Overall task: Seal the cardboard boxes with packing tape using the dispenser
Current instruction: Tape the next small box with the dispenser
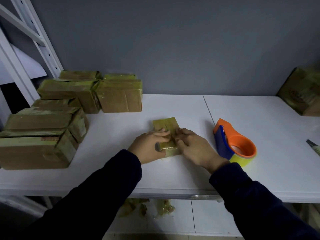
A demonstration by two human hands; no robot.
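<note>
A small taped cardboard box (165, 125) lies in the middle of the white table (181, 108), long side pointing away from me. My left hand (149, 144) rests on its near left part, fingers laid across the top and thumb against the near end. My right hand (194, 146) presses its near right side with fingers bent onto the tape. The orange and blue tape dispenser (232, 142) with a yellowish roll stands on the table just right of my right hand, untouched.
Several taped boxes (69, 104) are stacked at the left of the table beside a white shelf frame (39, 40). Another box (303, 94) sits at the far right. A thin tool (313, 147) lies at the right edge. Tape scraps (147, 207) lie on the floor.
</note>
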